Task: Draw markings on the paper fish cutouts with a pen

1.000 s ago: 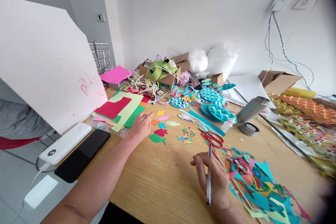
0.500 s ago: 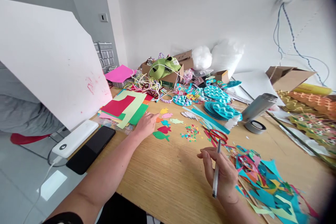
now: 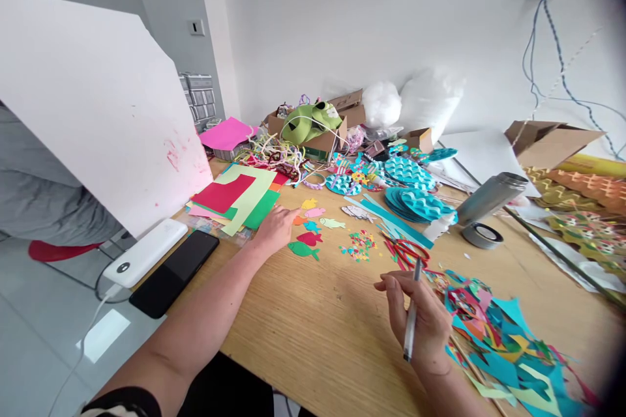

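Observation:
My left hand (image 3: 278, 229) reaches across the wooden table with its index finger stretched out at an orange paper fish (image 3: 298, 221). The fingertips seem to touch that fish; its left part is hidden by them. Around it lie more fish cut-outs: a yellow fish (image 3: 309, 204), a pink fish (image 3: 315, 212), a pale green fish (image 3: 333, 223), a blue fish (image 3: 312, 227), a red fish (image 3: 309, 238) and a green fish (image 3: 303, 250). A pen (image 3: 411, 322) with a clear barrel is held in my right hand (image 3: 428, 322), tilted over the table, its fingers closed about it.
Small paper dots (image 3: 360, 245) lie between the hands. Beyond my right hand are red-handled scissors (image 3: 411, 253), paper scraps (image 3: 508, 332) and a metal flask (image 3: 491, 199). Coloured sheets (image 3: 261, 210), a phone (image 3: 176, 272) and a white power bank (image 3: 145, 252) are at left.
The view has turned slightly to the left, so everything sits a little farther right. Both hands keep nearly the same pose, with the pen still in my right hand.

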`<action>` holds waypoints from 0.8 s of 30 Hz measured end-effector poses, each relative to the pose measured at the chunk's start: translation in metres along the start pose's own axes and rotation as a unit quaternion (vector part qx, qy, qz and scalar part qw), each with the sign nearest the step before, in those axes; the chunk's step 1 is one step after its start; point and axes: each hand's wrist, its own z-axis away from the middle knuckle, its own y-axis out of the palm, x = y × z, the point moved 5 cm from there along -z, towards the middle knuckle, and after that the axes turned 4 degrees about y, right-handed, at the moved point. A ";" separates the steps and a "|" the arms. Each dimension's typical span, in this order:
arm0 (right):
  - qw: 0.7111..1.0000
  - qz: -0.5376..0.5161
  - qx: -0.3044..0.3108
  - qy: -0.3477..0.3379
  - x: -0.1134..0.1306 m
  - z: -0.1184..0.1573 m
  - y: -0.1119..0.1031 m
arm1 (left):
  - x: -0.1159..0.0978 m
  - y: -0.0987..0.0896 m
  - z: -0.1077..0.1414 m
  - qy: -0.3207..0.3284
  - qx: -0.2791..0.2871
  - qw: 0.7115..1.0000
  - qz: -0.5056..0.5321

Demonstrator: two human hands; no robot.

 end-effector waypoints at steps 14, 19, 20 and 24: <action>1.000 0.010 0.016 -0.025 0.005 0.000 0.001 | -0.003 0.001 -0.001 0.002 -0.007 0.999 0.036; 0.975 0.026 0.188 -0.114 0.023 0.003 0.020 | -0.007 0.002 0.000 0.019 0.002 0.999 0.050; 0.965 0.043 0.226 -0.128 0.026 0.005 0.025 | -0.008 0.003 0.001 0.021 0.002 0.998 0.052; 0.925 0.140 0.313 -0.161 0.028 0.009 0.039 | -0.009 0.004 0.002 0.022 -0.005 0.998 0.059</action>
